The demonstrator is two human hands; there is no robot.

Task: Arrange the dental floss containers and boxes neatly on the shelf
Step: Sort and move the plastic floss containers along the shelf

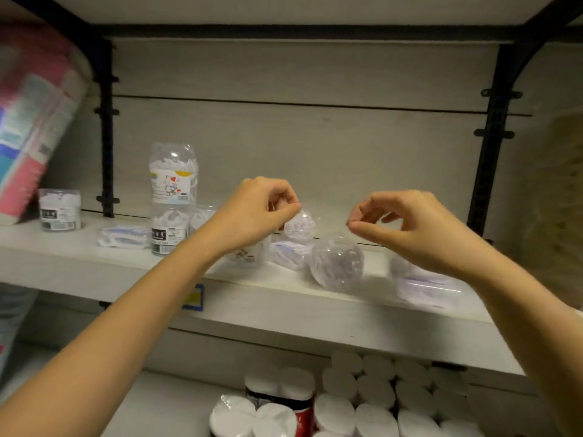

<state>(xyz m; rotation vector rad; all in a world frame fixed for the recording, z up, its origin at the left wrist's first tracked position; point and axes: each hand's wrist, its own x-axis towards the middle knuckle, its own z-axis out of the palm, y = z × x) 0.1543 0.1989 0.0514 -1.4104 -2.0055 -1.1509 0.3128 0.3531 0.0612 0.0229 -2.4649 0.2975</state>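
Observation:
On the pale shelf (pixel 94 269) a tall clear floss container with a cartoon label (pixel 172 176) stands on a second clear container (pixel 167 230). A short tub (pixel 60 209) stands far left, with a flat floss packet (pixel 124 238) lying between them. A clear round container (pixel 336 263) lies on its side, blurred, near the front edge. Another round one (pixel 299 227) sits behind it. My left hand (pixel 262 212) hovers with fingers curled, thumb and forefinger together just above that rear container. My right hand (pixel 407 222) hovers above the blurred container, fingertips pinched, nothing visible in it.
Flat clear boxes (pixel 426 287) lie at the right under my right wrist; another packet (pixel 288 252) and a container (pixel 247 255) lie under my left wrist. Colourful packs (pixel 31 121) lean at far left. White rolls (pixel 378 398) fill the lower shelf. Black brackets (pixel 107 137) flank the bay.

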